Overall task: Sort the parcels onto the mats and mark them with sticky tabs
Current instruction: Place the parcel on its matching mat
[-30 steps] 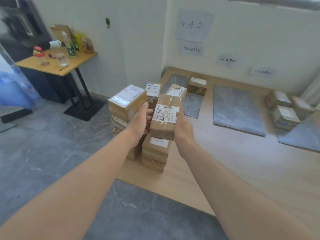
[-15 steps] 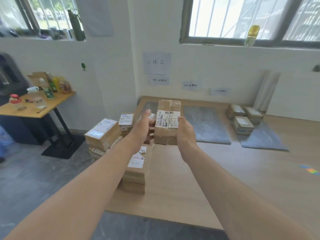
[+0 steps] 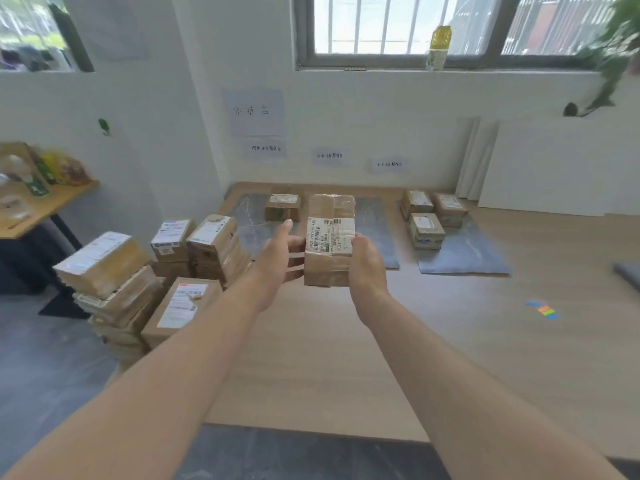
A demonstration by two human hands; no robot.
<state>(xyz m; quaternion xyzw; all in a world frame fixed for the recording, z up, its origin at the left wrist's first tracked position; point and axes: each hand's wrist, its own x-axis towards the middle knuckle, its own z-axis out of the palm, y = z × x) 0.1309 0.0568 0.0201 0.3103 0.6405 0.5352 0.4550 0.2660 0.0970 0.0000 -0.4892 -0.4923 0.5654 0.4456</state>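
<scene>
Task is partly done, by the look of it. One parcel [image 3: 329, 244] is in the air between both hands, label facing up. The right hand [image 3: 367, 268] grips its right edge with the thumb on the label. The left hand [image 3: 277, 261] has fingers [image 3: 297, 244] curled onto its left side and the thumb lifted clear. Both hands hold it, neither is spread wide. Sorted so far: just beyond the left fingertips, one small box [image 3: 282, 207] sits on the left mat [image 3: 247, 220]. Well to the right of the right-hand fingers, three boxes [image 3: 426, 230] sit close together on the right mat [image 3: 464, 254]. The middle mat [image 3: 375, 230] lies right behind the held parcel, mostly hidden by it and by the right hand, and the visible strip shows no box. Still to do: a big pile of parcels [image 3: 166, 271], stacked several high, waits down and left of the left fingers at the edge of the wooden platform [image 3: 346, 358], so most of the sorting looks to be ahead. The coloured sticky tabs [image 3: 542, 310] lie on the platform far right of the right fingers, with nobody touching them. Whether any sorted box has a tab on it is too small to tell. Three paper signs [image 3: 332, 155] on the wall beyond the fingertips seem to name the mats, but the writing is not readable. Which mat the held parcel goes to cannot be told.
</scene>
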